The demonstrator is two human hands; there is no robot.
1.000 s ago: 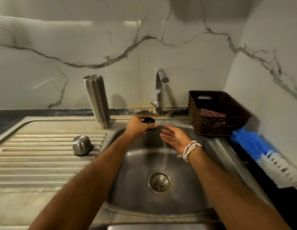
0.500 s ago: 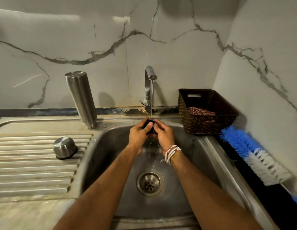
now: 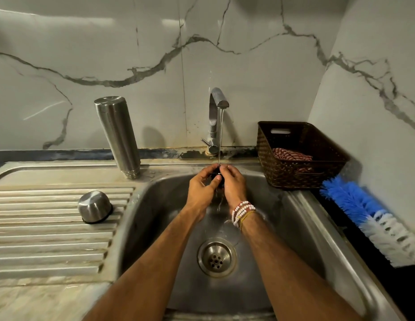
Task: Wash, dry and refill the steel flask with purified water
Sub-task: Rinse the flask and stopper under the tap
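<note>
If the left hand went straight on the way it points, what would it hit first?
The left hand grips the small black cap, so that comes first; just beyond, probably the right hand.

This is a home kitchen. A steel sink (image 3: 317,230) with a ribbed draining board (image 3: 51,230) at 9 o'clock sits under a running tap (image 3: 215,105) at 12 o'clock. A brown basket (image 3: 292,177) and a bottle brush (image 3: 357,202) sit at 2 o'clock, by marble wall tiles (image 3: 259,66).

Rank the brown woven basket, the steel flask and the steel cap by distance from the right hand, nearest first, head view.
1. The brown woven basket, right of the right hand.
2. The steel flask, upturned, back left of the sink.
3. The steel cap, farther left on the draining board.
</note>
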